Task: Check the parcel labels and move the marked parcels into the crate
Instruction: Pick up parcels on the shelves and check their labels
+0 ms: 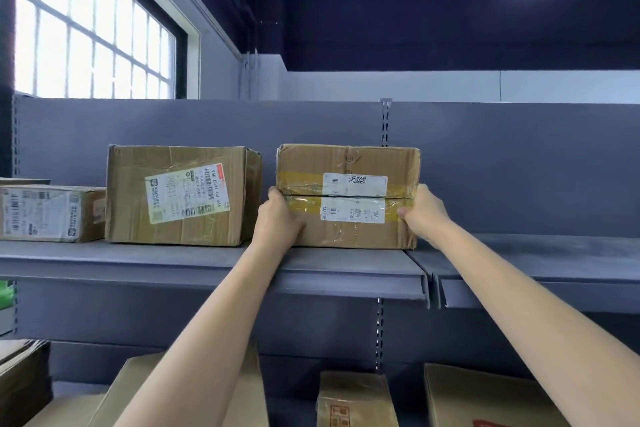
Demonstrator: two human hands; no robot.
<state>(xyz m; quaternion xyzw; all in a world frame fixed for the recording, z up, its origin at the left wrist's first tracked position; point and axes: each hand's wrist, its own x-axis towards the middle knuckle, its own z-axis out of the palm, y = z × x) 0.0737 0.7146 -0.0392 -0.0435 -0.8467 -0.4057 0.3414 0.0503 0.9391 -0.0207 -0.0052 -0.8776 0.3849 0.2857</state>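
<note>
Grey metal shelf (207, 258) bears the taped cardboard parcel (349, 229); left hand (278, 218) and right hand (424, 211) clasp its opposite ends. Slide it out level, label (355, 198) between both palms.

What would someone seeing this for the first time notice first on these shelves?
First, the taped parcel in the middle of the upper shelf, gripped at its sides by the left hand and the right hand. Just left of it stands a bigger box with a crooked white label, and beyond that a lower box. A bright barred window fills the upper left.
</note>
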